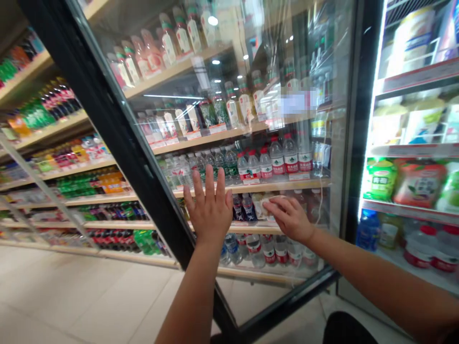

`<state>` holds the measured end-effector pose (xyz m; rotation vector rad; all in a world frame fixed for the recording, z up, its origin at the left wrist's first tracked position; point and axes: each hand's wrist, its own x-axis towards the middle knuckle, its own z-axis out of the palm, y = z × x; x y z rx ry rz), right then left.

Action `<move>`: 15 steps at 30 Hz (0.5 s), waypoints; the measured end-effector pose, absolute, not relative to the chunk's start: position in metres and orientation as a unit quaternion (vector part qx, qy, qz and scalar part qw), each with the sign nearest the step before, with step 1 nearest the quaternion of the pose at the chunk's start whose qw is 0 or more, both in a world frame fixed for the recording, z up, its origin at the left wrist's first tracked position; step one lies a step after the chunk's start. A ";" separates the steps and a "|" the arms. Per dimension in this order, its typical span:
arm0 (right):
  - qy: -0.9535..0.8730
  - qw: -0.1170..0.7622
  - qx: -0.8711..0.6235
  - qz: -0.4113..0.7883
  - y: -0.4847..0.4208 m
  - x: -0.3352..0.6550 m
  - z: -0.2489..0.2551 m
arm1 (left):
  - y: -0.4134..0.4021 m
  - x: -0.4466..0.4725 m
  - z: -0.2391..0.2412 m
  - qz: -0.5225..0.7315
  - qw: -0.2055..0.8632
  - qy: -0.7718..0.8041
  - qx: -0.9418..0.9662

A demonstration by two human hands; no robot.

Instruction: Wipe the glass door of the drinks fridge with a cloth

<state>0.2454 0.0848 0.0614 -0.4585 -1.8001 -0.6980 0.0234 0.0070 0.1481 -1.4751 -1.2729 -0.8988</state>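
A glass fridge door (251, 119) with a black frame (118, 129) stands swung open in front of me. My left hand (210, 208) lies flat against the glass near the frame, fingers stretched up and apart, holding nothing. My right hand (290, 217) presses a pale cloth (267, 204) against the glass just to the right of it, fingers curled over the cloth. Through the glass I see shelves of water bottles with red caps (283, 157).
The open fridge (412, 191) at the right holds bottles and packets on lit shelves. Long store shelves (71, 172) of soft drinks run along the left. Pale floor tiles (71, 296) lie below. The door's lower corner (244, 329) is near my legs.
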 end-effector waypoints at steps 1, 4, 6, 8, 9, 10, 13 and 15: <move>-0.766 0.540 -0.187 -0.296 0.086 0.246 0.066 | 0.007 0.023 0.148 -0.364 0.483 -0.521 -0.602; -0.745 0.572 -0.204 -0.274 0.092 0.247 0.094 | 0.007 0.024 0.148 -0.367 0.485 -0.520 -0.600; -0.713 0.611 -0.232 -0.255 0.094 0.246 0.108 | 0.007 0.024 0.148 -0.373 0.478 -0.520 -0.603; -0.696 0.627 -0.252 -0.243 0.092 0.242 0.109 | 0.007 0.024 0.147 -0.376 0.474 -0.519 -0.604; -0.699 0.624 -0.248 -0.246 0.091 0.239 0.105 | 0.007 0.024 0.147 -0.376 0.475 -0.517 -0.605; -0.708 0.617 -0.235 -0.252 0.089 0.237 0.100 | 0.007 0.024 0.147 -0.375 0.476 -0.517 -0.605; -0.735 0.593 -0.183 -0.274 0.088 0.232 0.100 | 0.007 0.023 0.147 -0.366 0.483 -0.519 -0.603; -0.730 0.601 -0.183 -0.270 0.089 0.231 0.116 | 0.007 0.023 0.147 -0.364 0.483 -0.521 -0.602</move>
